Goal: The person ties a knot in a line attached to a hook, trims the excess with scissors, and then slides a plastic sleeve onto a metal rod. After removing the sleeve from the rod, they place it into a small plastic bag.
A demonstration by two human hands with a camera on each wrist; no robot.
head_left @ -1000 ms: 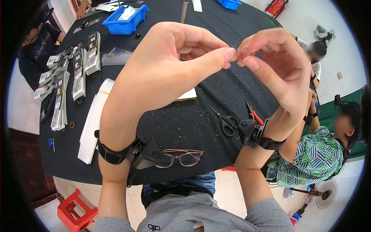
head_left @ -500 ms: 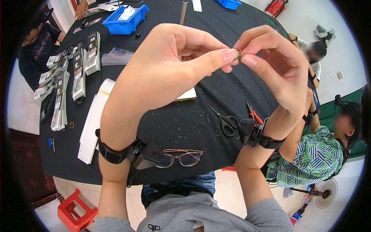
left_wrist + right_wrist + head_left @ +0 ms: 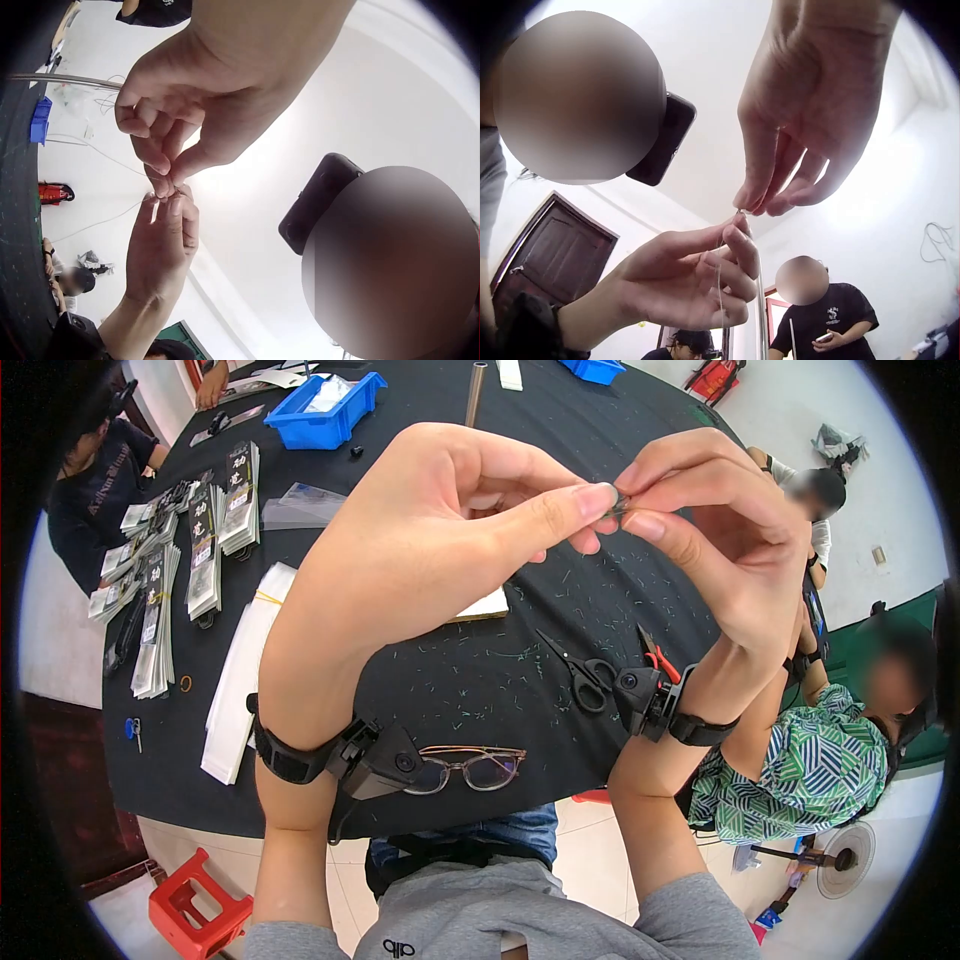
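Closing up since a second ago, both the left hand (image 3: 430,550) and the right hand (image 3: 725,550) are pressing their fingers together, pinching a tiny metal piece (image 3: 619,507) high above the black worktop (image 3: 480,670). Fine fingertip fitting seems to be going on, and the next move is likely calling for a steady, unslipping pinch.

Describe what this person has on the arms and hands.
Left hand and right hand are bare, no gloves. Each wrist wears a black strap: left strap, right strap, each with a boxy black camera. Grey sleeves cover the upper arms.
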